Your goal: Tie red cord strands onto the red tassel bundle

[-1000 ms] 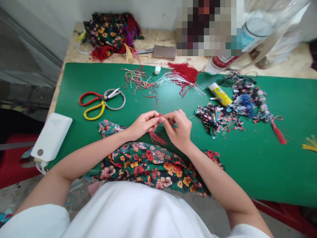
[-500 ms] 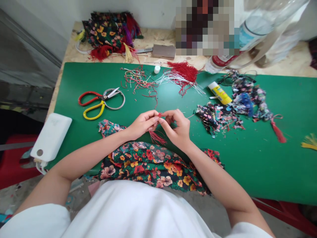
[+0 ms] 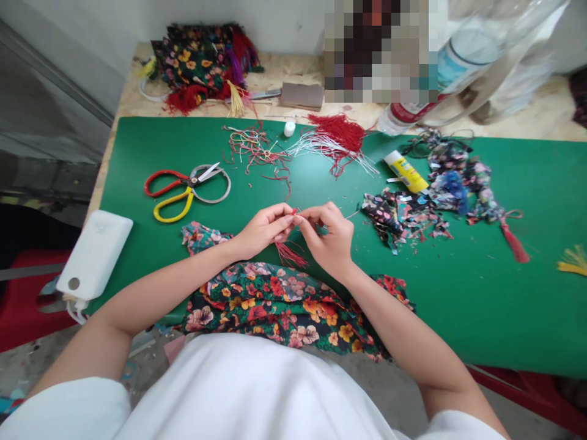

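Observation:
Over the middle of the mat, my left hand is closed in a pinch around the head of a red tassel, whose loose strands hang below the fingers. My right hand meets it there, thumb and forefinger pinched at the tassel's top. A thin pale strand shows just beyond the right knuckles; what it joins is hidden. Under both wrists lies a floral cloth, bunched along the table's front edge. Scissors with one red and one yellow handle lie open to the left.
On the green mat are red tassels with white cords, tangled thread scraps, a white cap, a glue stick and dark floral scraps. A white power bank sits at the left edge. Plastic bottles stand behind.
My right fingertips have shifted slightly at the tassel's head, and a little more red shows by the left thumb. The rest of the table looks the same.

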Available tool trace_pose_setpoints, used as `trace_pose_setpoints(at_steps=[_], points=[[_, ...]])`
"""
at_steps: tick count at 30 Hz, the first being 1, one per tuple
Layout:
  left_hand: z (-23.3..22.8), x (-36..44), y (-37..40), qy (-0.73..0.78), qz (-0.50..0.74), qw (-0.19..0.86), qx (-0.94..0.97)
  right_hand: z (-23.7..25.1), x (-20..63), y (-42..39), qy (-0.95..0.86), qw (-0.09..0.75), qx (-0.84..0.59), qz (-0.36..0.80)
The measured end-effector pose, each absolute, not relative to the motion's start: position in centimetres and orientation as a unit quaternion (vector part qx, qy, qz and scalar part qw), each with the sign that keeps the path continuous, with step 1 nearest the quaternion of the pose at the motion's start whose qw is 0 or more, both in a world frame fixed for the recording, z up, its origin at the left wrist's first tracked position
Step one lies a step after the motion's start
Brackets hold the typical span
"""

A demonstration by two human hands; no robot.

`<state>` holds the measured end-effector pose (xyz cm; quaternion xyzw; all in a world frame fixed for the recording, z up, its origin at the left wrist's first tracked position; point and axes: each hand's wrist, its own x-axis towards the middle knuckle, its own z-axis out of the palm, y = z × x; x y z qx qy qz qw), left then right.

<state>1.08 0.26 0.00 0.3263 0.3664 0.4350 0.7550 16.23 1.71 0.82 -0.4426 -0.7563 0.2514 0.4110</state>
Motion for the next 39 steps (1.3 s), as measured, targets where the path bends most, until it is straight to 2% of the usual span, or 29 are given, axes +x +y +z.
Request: trace_pose_setpoints(at_steps=[9,39], points=[[0.07,1.06,0.27,0.372,0.432,0.755,0.323,1.1,16.07,1.73,-0.698,0.39,-0.475,0.367],[0.89,1.07,0.39,0.364,0.431,0.77,0.297,0.55,15.71,2.23,-0.73,0.395,-0.454,0.325]])
